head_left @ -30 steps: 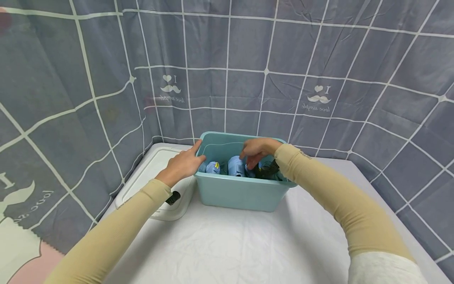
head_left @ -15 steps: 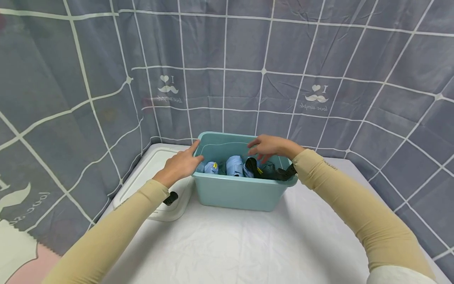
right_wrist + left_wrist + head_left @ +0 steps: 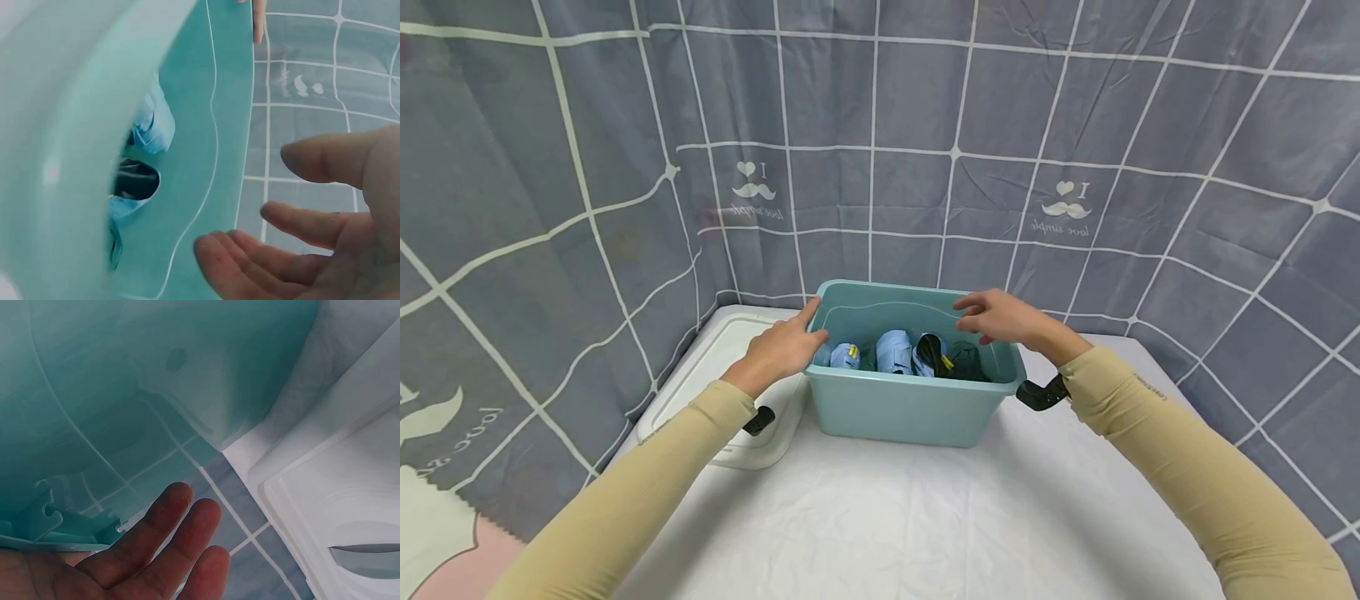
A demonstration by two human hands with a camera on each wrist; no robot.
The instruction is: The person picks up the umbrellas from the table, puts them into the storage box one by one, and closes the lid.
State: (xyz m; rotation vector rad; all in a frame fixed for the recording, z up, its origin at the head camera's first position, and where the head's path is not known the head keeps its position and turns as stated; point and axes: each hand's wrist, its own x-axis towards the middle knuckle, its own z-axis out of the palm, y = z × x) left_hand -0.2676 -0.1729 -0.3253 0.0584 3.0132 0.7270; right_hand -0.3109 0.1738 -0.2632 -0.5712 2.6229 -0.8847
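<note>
A teal plastic storage bin [image 3: 902,408] stands on the white-covered table. Inside lie a light-blue rolled bundle [image 3: 894,352], a smaller blue one with a yellow tag [image 3: 845,356], a blue one with a black part [image 3: 930,356] and a dark green bundle [image 3: 967,361]. My left hand [image 3: 784,348] rests at the bin's left rim; the left wrist view shows its fingers [image 3: 197,531] extended beside the teal wall. Above the right part of the bin hovers my right hand [image 3: 1003,319], fingers loosely spread and holding nothing. In the right wrist view, blue bundles [image 3: 153,125] show past the near wall.
A white lid [image 3: 786,429] lies flat to the left of the bin, partly under my left forearm. Grey curtains [image 3: 910,200] with white grid lines rise close behind the bin and at both sides. White cloth [image 3: 910,517] covers the table in front.
My right hand has lifted out from among the bundles and drawn right, exposing the black part and the dark green bundle. The left hand stays at the rim.
</note>
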